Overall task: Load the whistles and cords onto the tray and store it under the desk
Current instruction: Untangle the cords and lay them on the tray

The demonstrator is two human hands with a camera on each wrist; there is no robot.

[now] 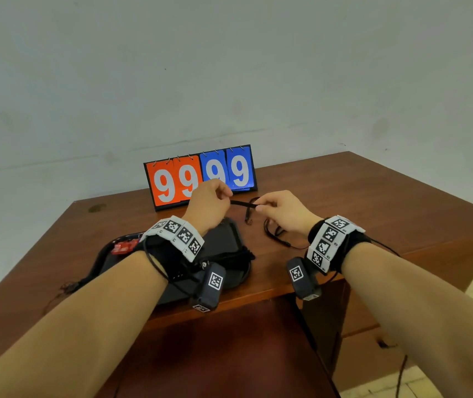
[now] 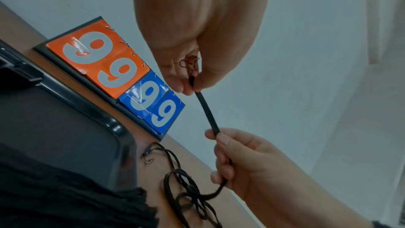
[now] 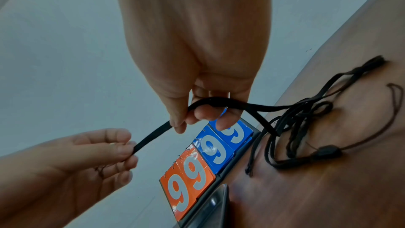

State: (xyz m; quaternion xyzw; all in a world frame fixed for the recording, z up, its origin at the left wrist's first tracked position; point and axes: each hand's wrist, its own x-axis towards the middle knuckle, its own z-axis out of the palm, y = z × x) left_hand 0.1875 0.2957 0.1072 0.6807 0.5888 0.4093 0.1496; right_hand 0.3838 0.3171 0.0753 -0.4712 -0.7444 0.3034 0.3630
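Observation:
A black cord [image 1: 244, 204] is stretched above the desk between both hands. My left hand [image 1: 227, 196] pinches one end [image 2: 194, 82], where a thin loop sticks out. My right hand [image 1: 260, 207] grips the cord further along [image 3: 197, 108], and the rest trails down to a tangle of loose cords [image 1: 275, 234] on the desk [image 3: 306, 127]. The black tray [image 1: 234, 225] lies under my left wrist. It holds red whistles [image 1: 124, 247] at its left and a bundle of black cords [image 1: 231, 255] at its near right.
A flip scoreboard [image 1: 201, 176] showing 99 in orange and 99 in blue stands behind the hands, against the wall. The brown desk [image 1: 373, 202] ends close to the wall. A dark red chair seat [image 1: 229, 354] sits below the desk's front edge.

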